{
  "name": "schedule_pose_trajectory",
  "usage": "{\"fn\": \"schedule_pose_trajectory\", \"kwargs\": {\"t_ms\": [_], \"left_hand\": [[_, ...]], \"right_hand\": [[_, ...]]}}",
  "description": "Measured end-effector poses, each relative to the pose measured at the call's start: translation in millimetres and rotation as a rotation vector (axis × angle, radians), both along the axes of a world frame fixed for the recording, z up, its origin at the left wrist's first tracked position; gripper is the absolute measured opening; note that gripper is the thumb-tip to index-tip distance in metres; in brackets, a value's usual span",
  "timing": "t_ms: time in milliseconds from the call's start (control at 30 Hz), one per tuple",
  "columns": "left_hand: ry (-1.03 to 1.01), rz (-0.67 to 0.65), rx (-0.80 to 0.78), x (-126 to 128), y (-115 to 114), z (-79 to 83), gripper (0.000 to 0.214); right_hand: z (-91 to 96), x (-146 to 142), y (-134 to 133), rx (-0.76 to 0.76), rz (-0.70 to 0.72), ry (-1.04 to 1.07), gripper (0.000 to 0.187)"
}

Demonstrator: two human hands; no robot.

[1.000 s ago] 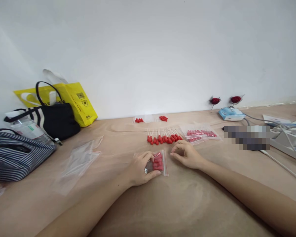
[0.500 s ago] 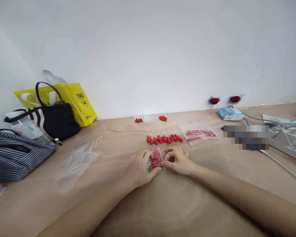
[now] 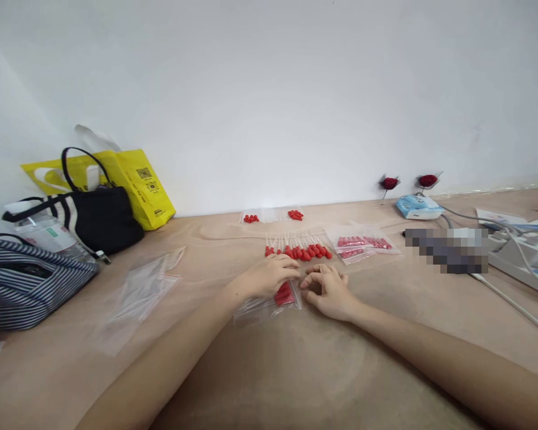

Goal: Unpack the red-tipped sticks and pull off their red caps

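Note:
A small clear zip bag (image 3: 284, 295) with red-tipped pieces inside lies flat on the table in front of me. My left hand (image 3: 269, 276) reaches across its far side, fingers bent together at the far right corner; its thumb is hidden. At the bag's right edge, my right hand (image 3: 328, 292) is curled, thumb and forefinger close together on the edge. Just beyond my hands lies a row of thin pale sticks with red bulb-shaped heads (image 3: 305, 254). The left hand covers part of the bag and the row's left end.
Filled zip bags (image 3: 363, 242) lie right of the row; more red pieces (image 3: 251, 218) sit by the wall. Flat clear bags (image 3: 138, 292) are on the left, near a striped pouch (image 3: 40, 283), a black bag (image 3: 107, 221) and a yellow bag (image 3: 150, 191). A tissue pack (image 3: 418, 207) and cables stand right.
My left hand has moved from the bag's left part to its far right corner, uncovering the near left part. My right hand has shifted slightly right.

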State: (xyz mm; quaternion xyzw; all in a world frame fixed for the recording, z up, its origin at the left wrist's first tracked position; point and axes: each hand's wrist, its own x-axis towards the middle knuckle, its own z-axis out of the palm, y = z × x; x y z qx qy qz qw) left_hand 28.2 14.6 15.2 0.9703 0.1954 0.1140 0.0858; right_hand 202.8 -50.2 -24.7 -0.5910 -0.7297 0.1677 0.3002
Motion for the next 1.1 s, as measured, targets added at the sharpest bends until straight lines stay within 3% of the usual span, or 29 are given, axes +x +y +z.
{"fn": "schedule_pose_trajectory", "kwargs": {"t_ms": [100,533,633,733,867,1100], "left_hand": [[0.046,-0.04,-0.017,3,-1,1.1,0.031],[-0.06,0.043,-0.093,-1,-5,-7.7,0.015],[-0.126,0.099,-0.125,-2,-6,-13.3,0.015],[-0.182,0.135,-0.146,-4,-5,-16.9,0.015],[-0.173,0.091,-0.134,-6,-2,-17.9,0.018],[-0.048,0.026,-0.071,-11,3,-14.9,0.026]], "right_hand": [[3.2,0,-2,-0.018,0.051,0.005,0.009],[7.5,-1,1,-0.073,0.086,-0.009,0.012],[12.5,-6,0,-0.113,0.103,-0.003,0.023],[17.2,-12,-2,-0.181,0.08,-0.011,0.03],[17.7,-17,-2,-0.233,0.021,-0.012,0.026],[13.8,-17,-7,-0.124,0.025,0.003,0.023]]}}
